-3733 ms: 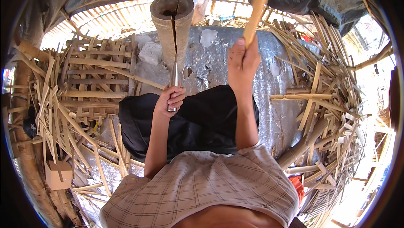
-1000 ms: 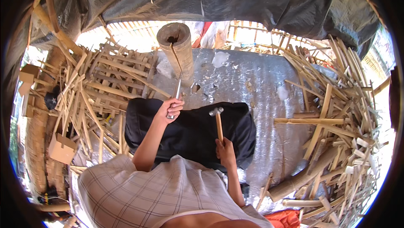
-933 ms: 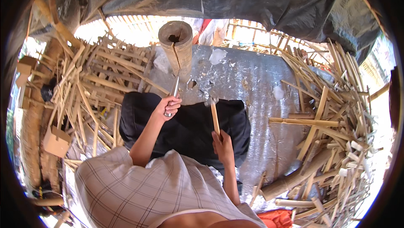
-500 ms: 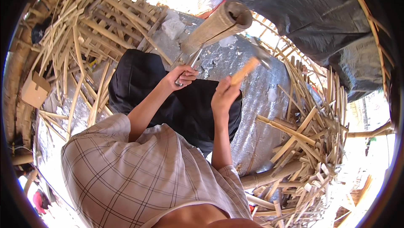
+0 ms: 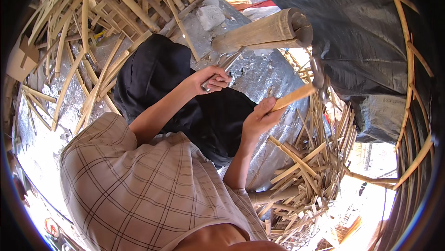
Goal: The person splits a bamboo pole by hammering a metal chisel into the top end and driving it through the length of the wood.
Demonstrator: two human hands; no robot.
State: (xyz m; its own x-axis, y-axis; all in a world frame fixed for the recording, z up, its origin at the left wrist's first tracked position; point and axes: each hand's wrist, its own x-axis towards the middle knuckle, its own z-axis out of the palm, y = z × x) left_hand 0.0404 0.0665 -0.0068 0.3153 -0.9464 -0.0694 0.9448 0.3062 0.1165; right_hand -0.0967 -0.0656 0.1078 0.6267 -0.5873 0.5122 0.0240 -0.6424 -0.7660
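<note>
My left hand (image 5: pixel 214 79) is closed around a slim metal chisel-like tool (image 5: pixel 235 58). Its far end reaches the underside of a thick bamboo section (image 5: pixel 257 31), where a split line runs along the wall. That bamboo lies tilted on the work surface, its hollow end toward the right. My right hand (image 5: pixel 263 117) grips a hammer by its pale wooden handle (image 5: pixel 293 98). The metal hammer head (image 5: pixel 318 72) is raised to the right of the bamboo, apart from it and smeared by motion.
A grey-silver sheet (image 5: pixel 278 72) covers the ground. Bamboo strips and lattice (image 5: pixel 125 8) are heaped at the upper left, more cut strips (image 5: pixel 315 158) at the right. A pale block (image 5: pixel 211 18) sits beside the bamboo. Black sheeting (image 5: pixel 357 33) hangs at the upper right; a cardboard box (image 5: pixel 23 59) stands far left.
The whole view has shifted and turned. The hammer has swung out to the right, its handle now lying flatter. My left hand keeps its hold on the metal tool against the bamboo.
</note>
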